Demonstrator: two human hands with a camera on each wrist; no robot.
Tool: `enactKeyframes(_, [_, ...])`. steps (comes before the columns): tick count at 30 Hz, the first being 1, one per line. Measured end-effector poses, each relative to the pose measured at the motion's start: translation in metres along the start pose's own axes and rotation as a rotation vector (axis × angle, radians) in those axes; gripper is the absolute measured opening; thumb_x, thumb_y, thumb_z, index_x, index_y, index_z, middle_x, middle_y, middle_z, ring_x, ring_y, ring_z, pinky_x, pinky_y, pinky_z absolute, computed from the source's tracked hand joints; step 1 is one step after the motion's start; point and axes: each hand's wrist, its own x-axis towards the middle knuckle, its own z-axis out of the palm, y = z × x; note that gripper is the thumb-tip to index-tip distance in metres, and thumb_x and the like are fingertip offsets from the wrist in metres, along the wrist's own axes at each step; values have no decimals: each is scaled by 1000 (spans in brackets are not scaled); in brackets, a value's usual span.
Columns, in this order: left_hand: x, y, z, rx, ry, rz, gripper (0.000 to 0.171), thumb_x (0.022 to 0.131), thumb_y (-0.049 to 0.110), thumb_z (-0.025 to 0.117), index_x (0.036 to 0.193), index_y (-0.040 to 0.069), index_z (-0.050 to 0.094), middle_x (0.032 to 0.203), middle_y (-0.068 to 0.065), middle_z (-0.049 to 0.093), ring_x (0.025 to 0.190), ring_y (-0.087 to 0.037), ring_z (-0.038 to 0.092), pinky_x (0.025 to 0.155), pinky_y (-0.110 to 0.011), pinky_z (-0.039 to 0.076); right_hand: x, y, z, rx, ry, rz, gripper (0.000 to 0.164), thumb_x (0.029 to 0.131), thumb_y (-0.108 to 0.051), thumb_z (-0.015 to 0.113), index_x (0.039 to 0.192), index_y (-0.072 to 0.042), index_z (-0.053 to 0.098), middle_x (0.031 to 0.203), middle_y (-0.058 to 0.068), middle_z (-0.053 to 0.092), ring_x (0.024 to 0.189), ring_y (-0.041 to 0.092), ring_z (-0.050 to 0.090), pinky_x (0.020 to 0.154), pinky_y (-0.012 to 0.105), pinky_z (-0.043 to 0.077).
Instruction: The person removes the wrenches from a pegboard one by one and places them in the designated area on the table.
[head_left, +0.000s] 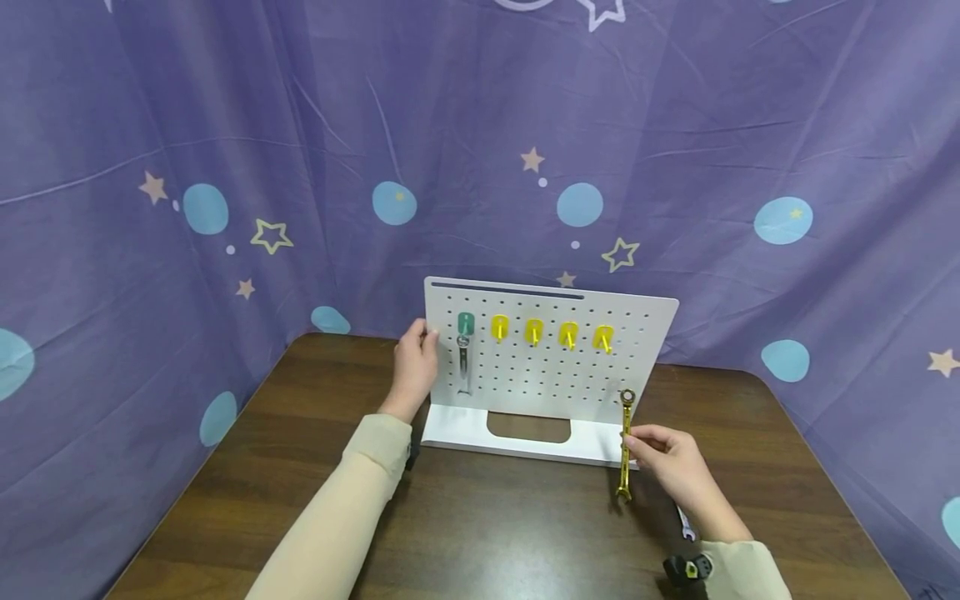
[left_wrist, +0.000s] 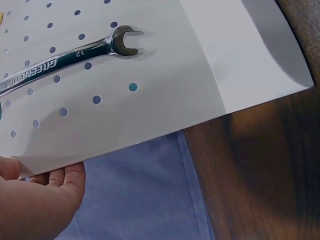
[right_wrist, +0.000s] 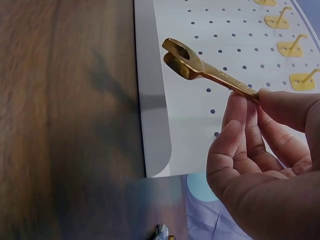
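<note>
A white pegboard (head_left: 637, 306) stands upright on the table. My left hand (head_left: 415, 367) grips its left edge, thumb at the front and fingers behind. From the green hook (head_left: 466, 320) hangs a silver combination wrench (left_wrist: 60, 65), open end down, marked 12. My right hand (head_left: 678, 468) pinches a gold combination wrench (head_left: 626, 446) near its middle between thumb and fingertips. That wrench is held upright in front of the board's lower right corner, ring end up. Several yellow hooks (head_left: 533, 331) run in a row right of the green one, with nothing hanging on them.
Part of another silver wrench (head_left: 686, 527) lies on the brown wooden table (head_left: 480, 517), mostly hidden by my right wrist. The board's white base (head_left: 457, 423) has a cutout at its middle. Behind the table hangs a purple curtain (head_left: 480, 125) with stars and blue dots.
</note>
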Motion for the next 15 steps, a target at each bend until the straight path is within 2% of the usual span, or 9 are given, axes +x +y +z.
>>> enactKeyframes(8, [-1, 2, -1, -1, -9, -3, 15, 109, 11, 47, 99, 2, 53, 100, -19, 64, 86, -29, 56, 73, -42, 47, -3, 7, -7, 30, 15, 17, 28, 97, -5, 70, 116, 15, 65, 99, 17, 72, 80, 19, 68, 73, 33, 57])
enactKeyframes(15, [-1, 1, 0, 3, -3, 9, 16, 109, 11, 47, 97, 2, 52, 98, -20, 64, 85, -30, 55, 72, -43, 47, -6, 8, -14, -27, 23, 42, 30, 100, -9, 68, 119, 14, 65, 102, 17, 71, 84, 20, 68, 74, 30, 57])
